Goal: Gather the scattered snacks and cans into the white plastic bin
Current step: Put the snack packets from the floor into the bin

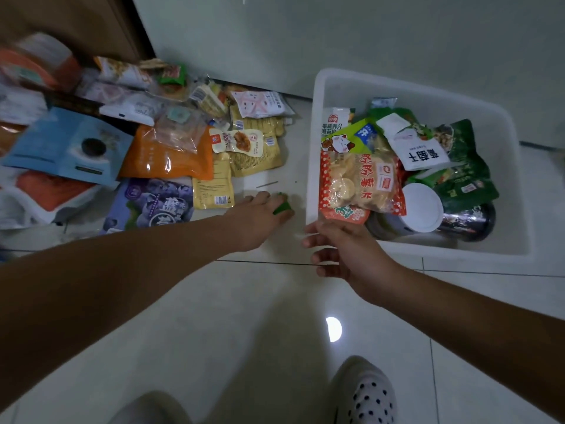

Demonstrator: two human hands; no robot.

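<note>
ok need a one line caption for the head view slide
Left hand grips a small green packet on the floor beside the part-filled white bin, right hand open at its near corner.

Bare floor (244, 301) lies open to me in front of the bin (314, 123) and in a narrow strip along its left wall, where my left hand (260, 215) grips a small green packet (282, 207). Left of that strip the snack pile (171, 148) covers the floor. Inside the bin, packets (360, 182) and a can (470, 223) crowd most of it; only a strip along its right wall is free.
</note>
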